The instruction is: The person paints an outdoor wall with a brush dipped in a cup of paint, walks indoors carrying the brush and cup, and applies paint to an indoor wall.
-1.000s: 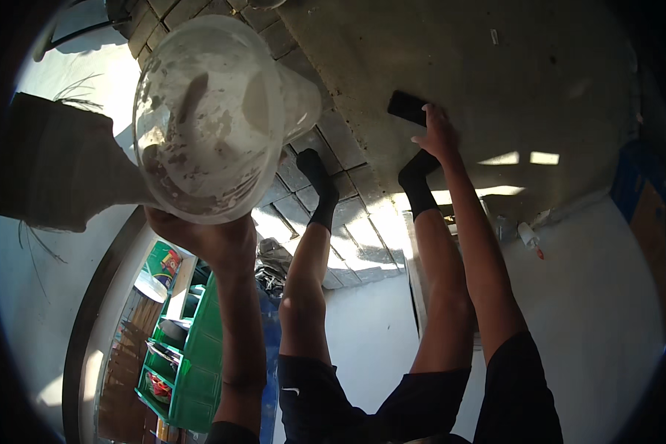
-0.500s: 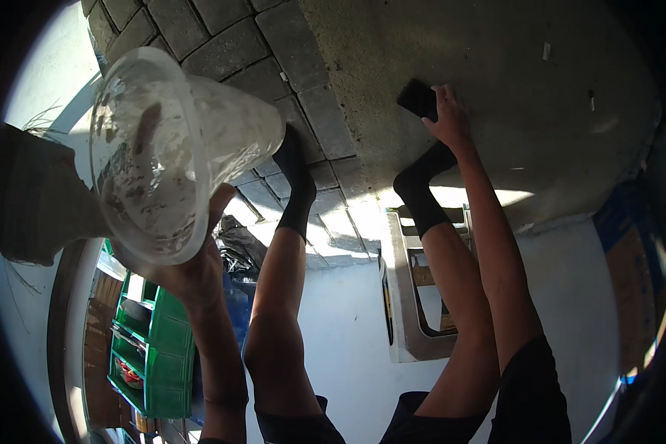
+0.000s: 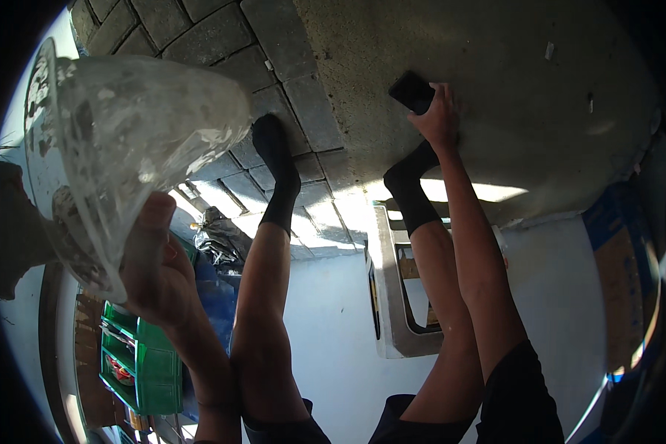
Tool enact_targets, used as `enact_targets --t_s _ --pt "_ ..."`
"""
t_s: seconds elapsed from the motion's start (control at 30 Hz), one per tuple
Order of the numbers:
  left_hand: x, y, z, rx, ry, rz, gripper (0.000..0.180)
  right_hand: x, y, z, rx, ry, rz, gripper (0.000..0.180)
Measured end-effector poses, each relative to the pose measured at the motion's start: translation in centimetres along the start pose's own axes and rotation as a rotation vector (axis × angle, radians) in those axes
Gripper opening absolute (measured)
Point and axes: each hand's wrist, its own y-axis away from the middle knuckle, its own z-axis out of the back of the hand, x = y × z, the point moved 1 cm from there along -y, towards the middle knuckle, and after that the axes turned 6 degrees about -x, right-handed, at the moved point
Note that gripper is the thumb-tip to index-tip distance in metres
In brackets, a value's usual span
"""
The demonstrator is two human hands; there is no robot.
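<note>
Left hand (image 3: pixel 159 277) holds a clear plastic cup (image 3: pixel 152 111) at left — it's raised already, tipped sideways, its wall streaked pale. Right hand (image 3: pixel 439 122), far right, grips a dark phone (image 3: pixel 411 92) by its edge — whether that's off the concrete floor (image 3: pixel 525 96), I can't tell.

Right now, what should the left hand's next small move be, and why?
Probably a slight turn of the left hand to bring the clear cup mouth toward your view: that hand holds it tilted, mouth to the left, so mostly its side shows.
</note>
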Motion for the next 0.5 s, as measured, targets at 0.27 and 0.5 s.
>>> enact_targets --t_s 0.27,0.5 --pt "0.2 1.1 1.0 0.021 -0.013 0.127 0.07 0.0 1.5 0.2 -0.018 0.05 0.014 0.074" --pt "5.1 2.9 0.5 -0.102 -0.046 0.039 0.059 -1.3 1.5 0.1 0.015 0.116 0.07 0.073"
